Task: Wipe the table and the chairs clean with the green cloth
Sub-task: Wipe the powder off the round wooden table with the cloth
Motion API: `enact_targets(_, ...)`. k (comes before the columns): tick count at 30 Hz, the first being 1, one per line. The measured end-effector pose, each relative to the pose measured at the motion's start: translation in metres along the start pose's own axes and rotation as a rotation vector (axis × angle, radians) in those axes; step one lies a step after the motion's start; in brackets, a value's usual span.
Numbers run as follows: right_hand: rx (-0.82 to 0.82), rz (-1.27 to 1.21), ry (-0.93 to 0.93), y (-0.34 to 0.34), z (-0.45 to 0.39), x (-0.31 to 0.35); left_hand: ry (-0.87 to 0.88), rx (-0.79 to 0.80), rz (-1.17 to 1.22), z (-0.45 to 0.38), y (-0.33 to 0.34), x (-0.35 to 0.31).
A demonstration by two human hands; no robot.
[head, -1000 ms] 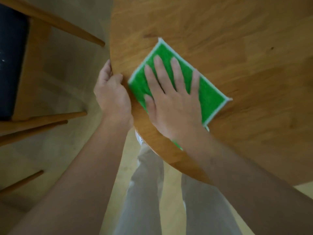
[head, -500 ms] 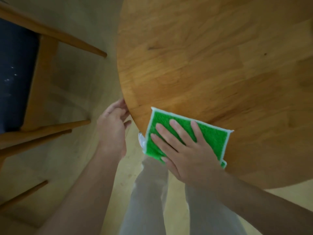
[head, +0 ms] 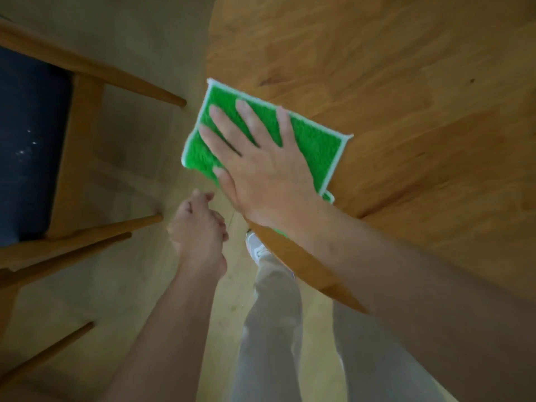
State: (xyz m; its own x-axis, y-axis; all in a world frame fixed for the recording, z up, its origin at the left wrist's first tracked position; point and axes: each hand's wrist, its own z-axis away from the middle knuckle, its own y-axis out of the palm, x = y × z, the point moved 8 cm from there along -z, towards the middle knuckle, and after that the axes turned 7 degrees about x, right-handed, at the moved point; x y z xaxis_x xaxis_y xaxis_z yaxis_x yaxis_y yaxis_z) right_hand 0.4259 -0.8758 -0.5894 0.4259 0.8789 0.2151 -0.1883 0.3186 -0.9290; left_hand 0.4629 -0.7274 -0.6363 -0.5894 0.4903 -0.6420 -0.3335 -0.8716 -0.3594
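A green cloth with a white hem lies at the left edge of the round wooden table, its left part hanging a little past the rim. My right hand presses flat on the cloth with the fingers spread and straight. Just below the table's rim, over the floor, my left hand hangs with loosely curled fingers and holds nothing. A wooden chair with a dark blue seat stands at the left.
The chair's tapered legs point toward the table, leaving a strip of pale floor between them. My legs in light trousers and a white shoe are under the table's near edge.
My right hand slid the cloth from the table's near edge up along the left rim. My left hand came off the table's edge and dropped lower.
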Motion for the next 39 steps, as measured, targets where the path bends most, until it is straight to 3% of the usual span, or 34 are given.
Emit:
enact_targets(3,-0.03,-0.005,0.08,-0.002,-0.015,-0.005,0.086,0.002,0.075,-0.002,-0.001,-0.036)
enact_targets(6,-0.023,-0.04,0.07,0.013,0.022,0.012,0.153,0.063,0.182,0.005,0.008,-0.067)
enact_targets(11,0.057,0.019,-0.084,0.05,0.126,0.007,0.494,0.224,-0.042,0.044,0.045,-0.112)
enact_targets(15,0.075,0.041,-0.032,0.059,0.182,-0.039,0.586,0.405,-0.119,0.071,0.078,-0.106)
enact_targets(21,-0.018,-0.019,0.386,0.034,0.187,-0.142,0.682,0.527,-0.359,0.1,0.121,-0.089)
enact_targets(24,-0.091,-0.096,0.687,0.028,0.175,-0.141,0.801,0.545,-0.467,0.113,0.141,-0.092)
enact_targets(26,-0.083,-0.162,0.759,0.031,0.165,-0.114,0.829,0.582,-0.506,0.121,0.156,-0.096)
enact_targets(30,-0.025,-0.188,0.531,0.039,0.147,-0.047,0.868,0.675,-0.645,0.143,0.186,-0.106)
enact_targets(34,-0.054,-0.177,0.342,0.046,0.174,-0.053,0.904,0.738,-0.903,0.164,0.209,-0.096)
enact_targets(39,-0.046,-0.163,0.474,0.056,0.245,-0.125,0.851,0.816,-1.104,0.187,0.237,-0.058)
